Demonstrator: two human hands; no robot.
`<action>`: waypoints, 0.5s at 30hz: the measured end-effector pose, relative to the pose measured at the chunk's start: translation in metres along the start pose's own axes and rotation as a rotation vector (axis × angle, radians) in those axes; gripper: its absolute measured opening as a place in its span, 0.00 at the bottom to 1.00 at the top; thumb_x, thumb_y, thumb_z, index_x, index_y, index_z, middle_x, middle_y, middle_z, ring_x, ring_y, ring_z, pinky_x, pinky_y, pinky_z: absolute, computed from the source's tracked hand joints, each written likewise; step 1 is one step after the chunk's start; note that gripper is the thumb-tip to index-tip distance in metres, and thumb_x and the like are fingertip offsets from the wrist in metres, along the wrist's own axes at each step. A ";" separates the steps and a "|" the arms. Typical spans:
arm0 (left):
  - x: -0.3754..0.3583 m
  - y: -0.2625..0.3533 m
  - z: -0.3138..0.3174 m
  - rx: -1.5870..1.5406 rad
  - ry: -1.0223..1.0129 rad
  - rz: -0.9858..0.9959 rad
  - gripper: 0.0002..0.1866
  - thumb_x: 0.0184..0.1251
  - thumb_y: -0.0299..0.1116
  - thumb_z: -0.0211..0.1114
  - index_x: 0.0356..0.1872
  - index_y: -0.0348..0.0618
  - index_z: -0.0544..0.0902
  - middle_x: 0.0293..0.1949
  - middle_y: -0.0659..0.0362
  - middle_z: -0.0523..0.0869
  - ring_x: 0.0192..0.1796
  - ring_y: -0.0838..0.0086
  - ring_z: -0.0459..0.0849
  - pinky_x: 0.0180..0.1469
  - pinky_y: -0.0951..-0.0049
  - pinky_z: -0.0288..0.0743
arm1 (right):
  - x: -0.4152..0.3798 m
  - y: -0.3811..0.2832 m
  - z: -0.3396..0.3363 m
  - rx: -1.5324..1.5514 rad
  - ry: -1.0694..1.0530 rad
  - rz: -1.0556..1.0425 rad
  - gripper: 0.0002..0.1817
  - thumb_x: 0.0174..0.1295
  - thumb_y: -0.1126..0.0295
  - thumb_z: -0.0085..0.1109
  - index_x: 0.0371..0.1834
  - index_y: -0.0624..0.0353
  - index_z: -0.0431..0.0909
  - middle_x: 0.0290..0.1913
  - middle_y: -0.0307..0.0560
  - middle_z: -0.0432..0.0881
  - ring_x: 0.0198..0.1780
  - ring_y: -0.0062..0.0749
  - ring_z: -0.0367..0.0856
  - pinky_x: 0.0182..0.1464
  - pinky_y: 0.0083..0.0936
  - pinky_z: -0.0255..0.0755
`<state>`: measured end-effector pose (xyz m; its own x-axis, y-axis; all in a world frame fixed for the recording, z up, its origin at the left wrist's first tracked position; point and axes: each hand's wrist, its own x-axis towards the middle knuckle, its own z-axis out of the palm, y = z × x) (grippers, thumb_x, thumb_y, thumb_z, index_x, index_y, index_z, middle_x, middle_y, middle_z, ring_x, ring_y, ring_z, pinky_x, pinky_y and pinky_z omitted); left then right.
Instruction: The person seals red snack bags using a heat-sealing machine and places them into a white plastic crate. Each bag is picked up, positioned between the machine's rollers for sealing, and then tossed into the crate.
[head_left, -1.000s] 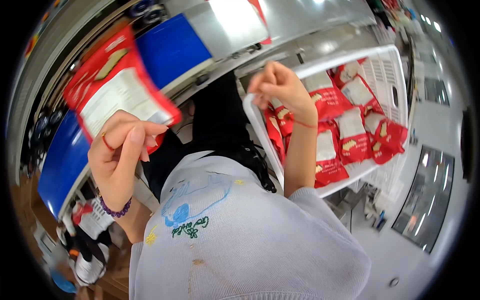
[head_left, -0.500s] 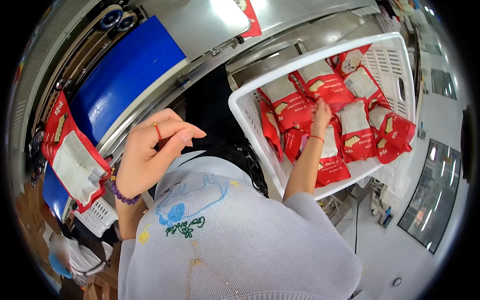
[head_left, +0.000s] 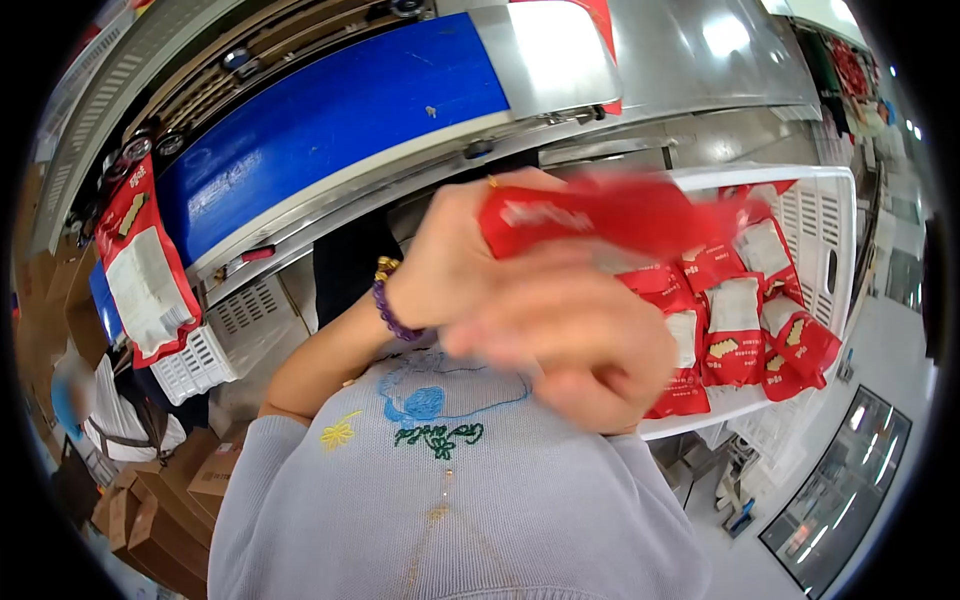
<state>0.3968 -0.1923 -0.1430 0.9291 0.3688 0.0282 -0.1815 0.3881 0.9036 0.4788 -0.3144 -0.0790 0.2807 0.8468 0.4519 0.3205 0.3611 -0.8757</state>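
red-and-white snack pouch [head_left: 145,265] lies on the blue conveyor belt [head_left: 330,120] at far left; left hand [head_left: 455,255] w/ purple bead bracelet grips a blurred red foil pouch [head_left: 610,215] by its end; right hand [head_left: 575,345] below it, grip unclear; pouch prob light, soft, slippery, best pinched at the seam; white slatted plastic basket [head_left: 825,215] of more pouches at right.

Both hands raised close before the chest, holding a blurred red foil packet [head_left: 610,212]: left hand [head_left: 455,270] (purple bead bracelet at wrist) behind, right hand [head_left: 575,345] in front. White slatted plastic crate [head_left: 825,225] of red packets at right. Blue conveyor belt [head_left: 330,120] above, bearing one red-and-white packet [head_left: 145,265].
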 end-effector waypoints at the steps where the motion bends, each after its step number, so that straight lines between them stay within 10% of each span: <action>1: -0.004 0.004 -0.015 0.149 0.042 0.016 0.20 0.56 0.25 0.75 0.50 0.35 0.80 0.45 0.60 0.86 0.45 0.81 0.82 0.48 0.76 0.78 | 0.002 -0.001 -0.002 0.104 -0.071 -0.091 0.03 0.59 0.78 0.61 0.35 0.65 0.80 0.43 0.53 0.84 0.41 0.35 0.81 0.43 0.27 0.73; 5: -0.014 0.010 -0.052 0.087 0.175 0.101 0.23 0.55 0.25 0.75 0.53 0.36 0.78 0.45 0.61 0.85 0.46 0.79 0.82 0.49 0.76 0.78 | -0.006 0.013 -0.020 -0.342 0.742 -0.093 0.36 0.54 0.67 0.70 0.64 0.63 0.61 0.57 0.56 0.74 0.56 0.39 0.76 0.58 0.36 0.70; 7: -0.019 0.012 -0.062 0.012 0.124 0.151 0.25 0.55 0.25 0.75 0.55 0.37 0.77 0.48 0.61 0.85 0.47 0.79 0.82 0.50 0.76 0.78 | 0.000 0.033 -0.026 -0.024 0.562 0.120 0.49 0.45 0.65 0.79 0.69 0.64 0.57 0.64 0.52 0.69 0.62 0.36 0.70 0.61 0.33 0.67; 15: -0.017 0.007 -0.069 0.165 0.267 0.105 0.12 0.57 0.27 0.74 0.42 0.37 0.84 0.38 0.63 0.88 0.39 0.82 0.83 0.42 0.77 0.79 | -0.010 0.073 -0.008 0.015 0.476 0.522 0.20 0.47 0.82 0.73 0.45 0.66 0.81 0.40 0.40 0.84 0.39 0.22 0.81 0.43 0.20 0.75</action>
<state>0.3579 -0.1375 -0.1664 0.7867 0.6166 0.0316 -0.1967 0.2018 0.9595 0.5069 -0.2998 -0.1459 0.7609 0.6488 -0.0054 0.0248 -0.0374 -0.9990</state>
